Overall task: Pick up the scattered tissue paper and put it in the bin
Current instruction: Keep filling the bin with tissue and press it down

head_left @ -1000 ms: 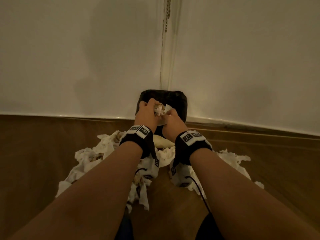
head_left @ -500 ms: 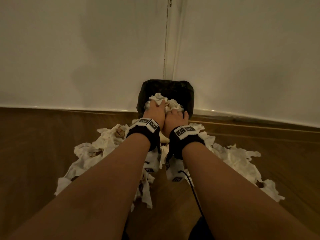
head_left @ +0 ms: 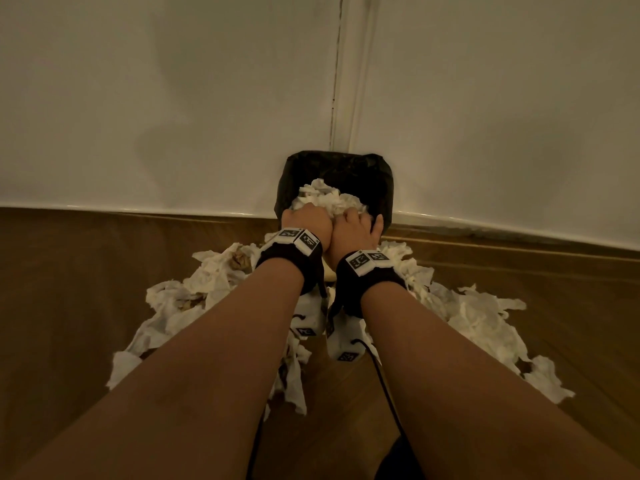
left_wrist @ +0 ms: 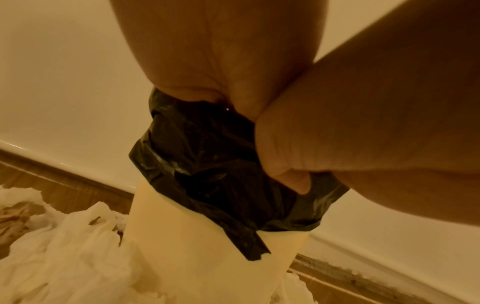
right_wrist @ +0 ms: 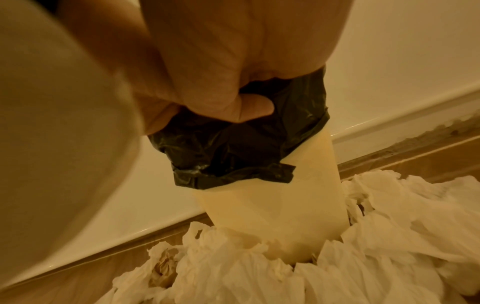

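A cream bin (left_wrist: 207, 257) with a black liner (head_left: 377, 174) stands against the white wall. A heap of white tissue paper (head_left: 325, 197) bulges out of its mouth. My left hand (head_left: 306, 220) and right hand (head_left: 356, 225) sit side by side on the near rim, fingers curled into that heap and pushing it down. From the wrist views I see only the palms, left hand (left_wrist: 221, 61) and right hand (right_wrist: 233, 51), over the liner (right_wrist: 233, 148); the fingertips are hidden. More crumpled tissue lies on the floor left (head_left: 194, 299) and right (head_left: 478, 320) of the bin.
The bin stands on a wooden floor (head_left: 69, 306), below a vertical seam (head_left: 336, 98) in the wall. Tissue (right_wrist: 259, 277) crowds the bin's base (right_wrist: 272, 195) on both sides. A black cable (head_left: 388, 386) hangs from my right wrist.
A second ago both hands held a tissue wad above the bin. They have lowered it into the bin and now press on it; the heap in the bin has grown.
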A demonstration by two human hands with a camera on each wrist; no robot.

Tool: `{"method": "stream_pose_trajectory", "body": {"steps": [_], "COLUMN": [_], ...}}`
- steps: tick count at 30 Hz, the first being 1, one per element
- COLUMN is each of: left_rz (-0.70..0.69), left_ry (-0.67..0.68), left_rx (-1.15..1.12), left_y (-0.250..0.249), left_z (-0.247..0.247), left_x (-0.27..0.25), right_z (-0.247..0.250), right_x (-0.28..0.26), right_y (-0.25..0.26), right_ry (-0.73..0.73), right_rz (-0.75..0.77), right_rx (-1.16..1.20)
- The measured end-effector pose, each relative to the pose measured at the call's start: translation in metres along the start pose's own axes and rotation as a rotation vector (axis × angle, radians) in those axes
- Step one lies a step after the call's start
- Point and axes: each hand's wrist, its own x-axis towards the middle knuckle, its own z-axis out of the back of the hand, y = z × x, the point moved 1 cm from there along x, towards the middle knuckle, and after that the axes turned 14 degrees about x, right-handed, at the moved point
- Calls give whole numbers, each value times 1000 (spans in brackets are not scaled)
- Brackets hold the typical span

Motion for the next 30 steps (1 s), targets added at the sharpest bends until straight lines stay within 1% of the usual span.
{"method": "stream_pose_trajectory", "body": {"steps": [4,7,9,11,13,16,18,19,22,25,28,30], "left_rz": [0,-11,-22,-36,-47,-24,15,41,108,96,123,150], "left_ry": [61,47,28,-18,-55,-122,-144,-129,-12,71,31,29], "left_rx": [-14,-83,-185,-314,-410,-443,-442,-433,-381,-312,-339,-401], "left_y": [1,2,5,11,23,43,56,63,79,88,94,92], "left_z": [0,2,5,9,12,13,13,13,13,29,41,30], "left_x": [2,0,-6,-14,-26,-46,-61,-69,-97,-117,-136,-157], "right_z": [4,9,15,20,26,41,54,61,76,80,64,43], "right_x": [5,8,6,1,-7,-24,-35,-40,-59,-83,-110,-128], "right_y": [1,2,4,6,7,10,13,15,22,29,30,27], "right_ry": [82,159,192,156,65,-64,-73,-49,62,148,181,222], "right_rz": [-35,-62,-84,-106,-99,-14,13,9,7,45,0,-73], "right_rx": [-36,-38,-29,9,62,89,129,153,148,185,298,349]}}
